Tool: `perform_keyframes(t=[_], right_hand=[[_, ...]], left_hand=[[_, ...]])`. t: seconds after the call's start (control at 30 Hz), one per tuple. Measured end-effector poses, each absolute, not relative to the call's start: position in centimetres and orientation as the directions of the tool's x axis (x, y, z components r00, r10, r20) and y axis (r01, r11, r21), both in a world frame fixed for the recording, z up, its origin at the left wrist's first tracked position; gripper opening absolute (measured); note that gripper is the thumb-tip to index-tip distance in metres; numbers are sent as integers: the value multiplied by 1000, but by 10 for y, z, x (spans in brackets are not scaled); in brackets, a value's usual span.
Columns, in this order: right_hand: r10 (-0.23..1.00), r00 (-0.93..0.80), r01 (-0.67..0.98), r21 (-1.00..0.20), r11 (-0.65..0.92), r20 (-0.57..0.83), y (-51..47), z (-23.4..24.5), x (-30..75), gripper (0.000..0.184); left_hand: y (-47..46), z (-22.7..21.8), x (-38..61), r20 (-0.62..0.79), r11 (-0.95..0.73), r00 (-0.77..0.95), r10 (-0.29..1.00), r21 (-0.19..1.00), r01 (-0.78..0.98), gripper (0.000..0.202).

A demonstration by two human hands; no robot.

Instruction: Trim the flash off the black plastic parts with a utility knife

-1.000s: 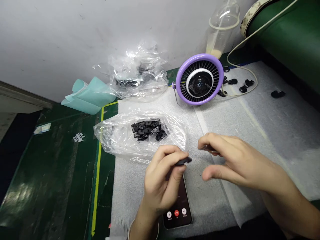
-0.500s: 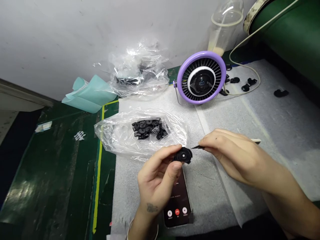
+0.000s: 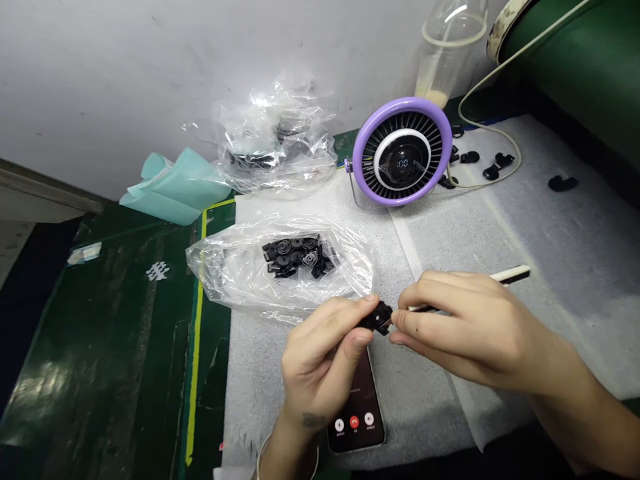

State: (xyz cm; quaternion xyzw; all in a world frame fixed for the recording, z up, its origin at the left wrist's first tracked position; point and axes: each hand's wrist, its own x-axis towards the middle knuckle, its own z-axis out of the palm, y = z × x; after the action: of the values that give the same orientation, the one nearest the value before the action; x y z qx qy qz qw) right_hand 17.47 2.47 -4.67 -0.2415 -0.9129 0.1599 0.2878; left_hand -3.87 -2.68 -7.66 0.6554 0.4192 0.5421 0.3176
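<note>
Head view, reading from the left: a dark green mat point(image 3: 110, 333) runs along the bench, edged by a strip of yellow tape point(image 3: 196, 340), with a folded teal sheet point(image 3: 175, 190) beyond it against the white wall point(image 3: 125, 67). Next, a clear plastic bag point(image 3: 220, 273) lies on white foam padding point(image 3: 565, 233), with a heap of small black plastic parts point(image 3: 297, 257) inside it and a second, crumpled bag point(image 3: 270, 133) behind it. The left hand point(image 3: 320, 360) pinches a round black plastic part point(image 3: 380, 318) between thumb and fingertips, holding it above a smartphone point(image 3: 357, 427), which shows a call screen and lies partly under that hand. The right hand point(image 3: 475, 327) is closed around a slim tool point(image 3: 510, 275) with a cream handle, its fingers point(image 3: 405, 321) right against the part; the tool's tip is hidden. Further right stand a purple-rimmed desk fan point(image 3: 400, 152) and a clear plastic cup point(image 3: 447, 60), with a pale cord point(image 3: 505, 137) and loose black pieces point(image 3: 563, 183) on the foam, below a large green roll point(image 3: 560, 40).
</note>
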Motion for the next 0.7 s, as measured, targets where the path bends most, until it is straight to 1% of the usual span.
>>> perform_keyframes(t=[0.1,0.2,0.4,0.7], right_hand=[[526,-713,374,-383,845,464,25,-49,174,17],[525,-714,394,-354,848,464,27,-51,173,17],[527,-701,373,-382,845,480,27,-53,174,17],[513,-711,377,-355,855,481,27,-51,170,24]], left_hand=[[-27,-78,-39,478,-483,74,875,854,195,34],[-28,-79,-39,480,-484,72,875,853,197,35],[-27,-82,-40,488,-489,62,871,844,222,35],[-30,-79,-37,451,-442,26,892,860,255,37]])
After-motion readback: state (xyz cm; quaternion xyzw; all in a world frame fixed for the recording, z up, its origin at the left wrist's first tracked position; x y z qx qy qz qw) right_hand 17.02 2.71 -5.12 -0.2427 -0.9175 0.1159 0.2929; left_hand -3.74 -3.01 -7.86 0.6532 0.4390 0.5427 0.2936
